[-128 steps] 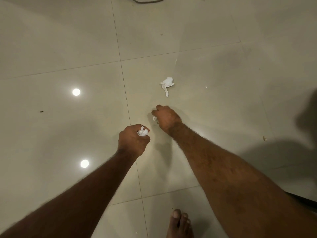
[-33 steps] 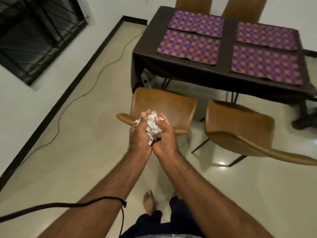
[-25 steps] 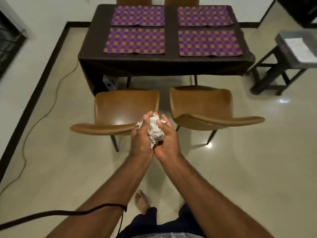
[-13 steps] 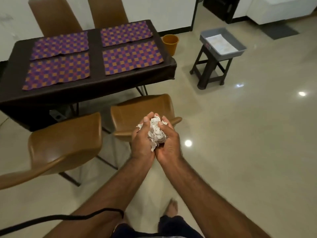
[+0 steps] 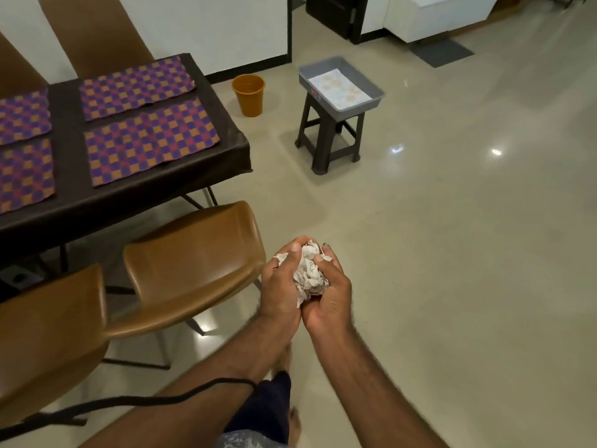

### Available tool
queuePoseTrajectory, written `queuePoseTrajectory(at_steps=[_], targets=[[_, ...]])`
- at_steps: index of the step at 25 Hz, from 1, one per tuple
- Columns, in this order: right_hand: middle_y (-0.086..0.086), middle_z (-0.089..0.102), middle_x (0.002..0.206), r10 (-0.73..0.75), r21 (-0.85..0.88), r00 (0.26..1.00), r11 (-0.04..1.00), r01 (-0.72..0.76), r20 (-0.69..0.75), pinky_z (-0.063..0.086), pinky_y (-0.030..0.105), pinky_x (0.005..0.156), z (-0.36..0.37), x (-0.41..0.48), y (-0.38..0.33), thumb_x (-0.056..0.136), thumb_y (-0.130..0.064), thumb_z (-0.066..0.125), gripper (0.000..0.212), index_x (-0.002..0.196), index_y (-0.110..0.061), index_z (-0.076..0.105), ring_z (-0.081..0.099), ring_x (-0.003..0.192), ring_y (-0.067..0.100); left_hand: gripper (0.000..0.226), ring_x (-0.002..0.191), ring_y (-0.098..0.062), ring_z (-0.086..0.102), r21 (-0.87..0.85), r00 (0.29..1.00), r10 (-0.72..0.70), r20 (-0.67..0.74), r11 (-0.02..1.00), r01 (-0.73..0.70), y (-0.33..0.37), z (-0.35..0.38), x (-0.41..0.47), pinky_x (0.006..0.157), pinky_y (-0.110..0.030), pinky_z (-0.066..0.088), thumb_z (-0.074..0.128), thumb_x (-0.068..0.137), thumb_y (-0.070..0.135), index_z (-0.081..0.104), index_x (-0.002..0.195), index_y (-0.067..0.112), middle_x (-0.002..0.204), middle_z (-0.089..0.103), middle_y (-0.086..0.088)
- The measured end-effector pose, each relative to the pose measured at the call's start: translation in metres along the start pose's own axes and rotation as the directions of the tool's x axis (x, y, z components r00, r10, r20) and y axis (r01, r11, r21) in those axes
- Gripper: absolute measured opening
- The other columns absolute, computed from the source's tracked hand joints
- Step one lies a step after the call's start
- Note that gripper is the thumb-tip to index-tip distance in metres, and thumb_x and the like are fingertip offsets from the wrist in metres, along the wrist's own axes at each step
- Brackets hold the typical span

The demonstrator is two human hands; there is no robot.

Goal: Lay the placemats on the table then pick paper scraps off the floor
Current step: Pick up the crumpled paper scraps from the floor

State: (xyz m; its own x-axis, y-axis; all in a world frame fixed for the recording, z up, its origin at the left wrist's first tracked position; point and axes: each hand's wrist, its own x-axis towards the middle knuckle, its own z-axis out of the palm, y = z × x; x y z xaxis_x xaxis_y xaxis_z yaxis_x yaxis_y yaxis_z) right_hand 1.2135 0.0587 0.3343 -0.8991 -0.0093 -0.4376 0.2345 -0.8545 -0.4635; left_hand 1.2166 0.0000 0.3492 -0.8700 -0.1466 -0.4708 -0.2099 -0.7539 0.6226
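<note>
A wad of crumpled white paper scraps sits between my two hands in front of me. My left hand cups it from the left, thumb over the top. My right hand cups it from the right with fingers curled round it. Several purple-and-orange checkered placemats lie flat on the dark table at the left.
Two brown chairs stand by the table's near side. An orange bin stands on the floor past the table's corner. A grey tray holding a sheet rests on a dark stool. A black cord crosses my left forearm.
The view has swung right from the table toward the bin and stool. Both hands keep the same hold on the paper wad. Five seconds ago I was picking scraps off the floor.
</note>
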Motion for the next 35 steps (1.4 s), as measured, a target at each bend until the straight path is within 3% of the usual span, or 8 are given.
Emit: queuePoseTrajectory(at_steps=[11, 17, 19, 24, 26, 30, 32, 35], targets=[[0.014, 0.074, 0.107, -0.011, -0.027, 1.000, 1.000, 0.010, -0.024, 0.059, 0.042, 0.085, 0.051, 0.176, -0.088, 0.082, -0.005, 0.065, 0.026, 0.106, -0.011, 0.073, 0.072, 0.100, 0.032, 0.035, 0.110, -0.042, 0.069, -0.046, 0.999, -0.010, 0.033, 0.999, 0.012, 0.005, 0.114, 0.170, 0.092, -0.048, 0.056, 0.058, 0.102, 0.014, 0.061, 0.128, -0.008, 0.118, 0.069, -0.024], [0.017, 0.071, 0.107, 0.051, -0.141, 0.994, 0.989, -0.036, 0.101, 0.058, 0.039, 0.084, 0.080, 0.294, -0.168, 0.084, -0.005, 0.063, 0.024, 0.105, -0.011, 0.072, 0.071, 0.099, 0.033, 0.028, 0.098, -0.033, 0.075, 0.011, 0.988, 0.156, -0.009, 0.988, -0.155, -0.003, 0.207, 0.271, 0.077, -0.037, 0.062, 0.060, 0.102, 0.019, 0.068, 0.120, -0.001, 0.108, 0.076, -0.018], [0.020, 0.071, 0.113, 0.051, -0.236, 0.996, 0.971, -0.032, 0.076, 0.058, 0.039, 0.083, 0.091, 0.322, -0.187, 0.083, -0.006, 0.069, 0.035, 0.117, -0.011, 0.067, 0.071, 0.104, 0.036, 0.021, 0.099, -0.030, 0.076, 0.178, 0.972, 0.232, -0.041, 0.959, -0.221, -0.006, 0.233, 0.294, 0.077, -0.035, 0.062, 0.063, 0.101, 0.024, 0.075, 0.112, 0.011, 0.107, 0.078, -0.014], [-0.001, 0.075, 0.114, 0.049, -0.504, 0.993, 0.863, 0.011, 0.107, 0.059, 0.025, 0.076, 0.118, 0.405, -0.218, 0.090, -0.035, 0.069, 0.038, 0.127, -0.036, 0.060, 0.072, 0.104, 0.019, 0.021, 0.107, -0.021, 0.075, 0.311, 0.952, 0.305, -0.018, 0.907, -0.285, 0.000, 0.282, 0.358, 0.086, -0.032, 0.061, 0.066, 0.099, 0.028, 0.076, 0.115, 0.019, 0.114, 0.078, -0.005], [-0.012, 0.070, 0.123, 0.022, -0.650, 0.989, 0.755, 0.081, 0.149, 0.057, 0.023, 0.083, 0.128, 0.442, -0.221, 0.096, -0.052, 0.055, 0.036, 0.130, -0.042, 0.058, 0.068, 0.111, 0.007, 0.023, 0.111, -0.024, 0.073, 0.298, 0.958, 0.287, 0.001, 0.914, -0.274, 0.010, 0.289, 0.390, 0.091, -0.035, 0.060, 0.068, 0.099, 0.027, 0.076, 0.117, 0.014, 0.116, 0.077, -0.008], [-0.014, 0.064, 0.130, -0.023, -0.800, 0.980, 0.574, 0.176, 0.198, 0.049, 0.026, 0.101, 0.156, 0.514, -0.206, 0.096, -0.065, 0.039, 0.055, 0.137, -0.032, 0.055, 0.060, 0.118, -0.002, 0.015, 0.098, -0.025, 0.076, 0.285, 0.945, 0.311, -0.100, 0.919, -0.272, 0.031, 0.295, 0.468, 0.080, -0.030, 0.058, 0.072, 0.095, 0.021, 0.078, 0.099, 0.008, 0.100, 0.078, -0.012], [-0.017, 0.068, 0.112, -0.029, -0.810, 0.982, 0.562, 0.170, 0.186, 0.050, 0.024, 0.094, 0.174, 0.552, -0.195, 0.102, -0.052, 0.040, 0.041, 0.121, -0.025, 0.064, 0.063, 0.106, -0.003, 0.017, 0.084, -0.018, 0.075, 0.416, 0.908, 0.389, -0.156, 0.859, -0.297, 0.046, 0.297, 0.512, 0.076, -0.032, 0.056, 0.069, 0.098, 0.021, 0.077, 0.086, 0.011, 0.086, 0.077, -0.004], [-0.001, 0.070, 0.095, 0.091, -0.744, 0.985, 0.666, 0.049, 0.146, 0.054, 0.033, 0.089, 0.210, 0.603, -0.177, 0.107, -0.035, 0.042, 0.034, 0.101, -0.012, 0.066, 0.067, 0.094, 0.013, 0.023, 0.075, -0.013, 0.073, 0.712, 0.821, 0.561, -0.105, 0.619, -0.332, 0.079, 0.295, 0.576, 0.069, -0.036, 0.059, 0.062, 0.100, 0.031, 0.073, 0.084, 0.020, 0.078, 0.074, 0.005]])
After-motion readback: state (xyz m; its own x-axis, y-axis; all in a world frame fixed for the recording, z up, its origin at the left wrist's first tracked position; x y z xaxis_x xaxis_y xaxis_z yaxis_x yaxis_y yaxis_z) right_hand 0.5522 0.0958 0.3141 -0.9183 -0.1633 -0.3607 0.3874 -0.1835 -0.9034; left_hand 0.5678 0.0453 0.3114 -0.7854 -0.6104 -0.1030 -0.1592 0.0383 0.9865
